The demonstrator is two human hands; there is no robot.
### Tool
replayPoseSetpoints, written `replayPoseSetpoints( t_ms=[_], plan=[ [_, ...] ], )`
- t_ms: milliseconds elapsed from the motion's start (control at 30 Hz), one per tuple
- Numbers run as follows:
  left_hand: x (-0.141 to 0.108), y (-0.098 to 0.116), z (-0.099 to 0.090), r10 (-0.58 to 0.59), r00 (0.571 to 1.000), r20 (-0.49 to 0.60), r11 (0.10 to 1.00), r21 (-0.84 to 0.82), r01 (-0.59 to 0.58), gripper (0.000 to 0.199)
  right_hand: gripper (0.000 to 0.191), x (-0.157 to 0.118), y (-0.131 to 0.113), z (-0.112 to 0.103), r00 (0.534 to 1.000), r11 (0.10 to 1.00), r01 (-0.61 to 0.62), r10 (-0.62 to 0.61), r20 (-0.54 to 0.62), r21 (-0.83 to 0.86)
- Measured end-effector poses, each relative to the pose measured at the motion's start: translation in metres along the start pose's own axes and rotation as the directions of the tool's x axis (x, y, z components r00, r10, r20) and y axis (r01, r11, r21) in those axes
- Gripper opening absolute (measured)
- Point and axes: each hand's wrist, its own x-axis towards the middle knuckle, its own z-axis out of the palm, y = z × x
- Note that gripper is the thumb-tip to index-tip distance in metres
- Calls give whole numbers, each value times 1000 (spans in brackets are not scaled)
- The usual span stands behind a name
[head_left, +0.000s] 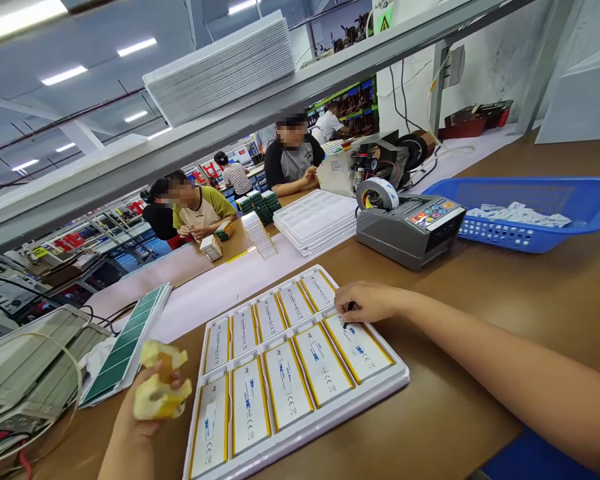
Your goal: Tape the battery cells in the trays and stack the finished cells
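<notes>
A white plastic tray (403,375) lies on the brown table in front of me, holding two rows of flat white battery packs with yellow edges. Blue-printed 3M strips show on the near-row packs. My right hand (367,302) is closed in a pinch on a small black thing (350,307), too small to name, over the top end of the near-right battery pack (364,355). Left of the tray, my left hand (143,413) is raised and wrapped round a pale yellow notched object (155,398), whose kind I cannot make out.
A grey tape dispenser (395,233) with a tape roll stands beyond the tray. Right of it, a blue basket (540,240) holds white strips. Stacked white trays (313,220) sit behind. Grey instruments (25,380) and a green-topped stack (125,347) are left. People work across the bench.
</notes>
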Motion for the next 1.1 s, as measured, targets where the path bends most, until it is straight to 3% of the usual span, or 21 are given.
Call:
replayPoseSetpoints(
  t_ms=[33,100,233,333,500,633,800,967,1100],
  plan=[
    [-7,1,11,11,996,94,987,-163,5,38,15,1,0,0,1000,1000,10,-10,2,3],
    [-17,-1,31,-5,987,162,949,-311,57,32,14,2,1,-1,1000,1000,28,-28,2,8],
    [-20,-10,50,-93,987,130,938,-321,130,26,17,3,4,-2,996,997,63,-66,54,51],
    [-17,-14,49,-84,992,99,937,-331,112,27,18,3,6,-1,992,992,79,-87,90,94],
    [-13,-18,42,-101,985,137,943,-303,138,21,19,4,5,1,998,994,52,-55,22,93],
    [-12,-21,39,-94,982,163,943,-302,141,21,19,10,8,-3,990,989,71,-85,113,129],
    [-14,-14,42,-209,976,61,938,-271,217,22,16,23,13,-9,954,983,92,-132,268,157],
    [-16,-8,49,-261,965,-21,924,-294,243,19,18,21,13,-12,943,975,67,-131,305,210],
    [-13,-9,48,-330,944,-12,901,-301,312,24,20,15,10,-12,934,973,9,-90,345,229]
  ],
)
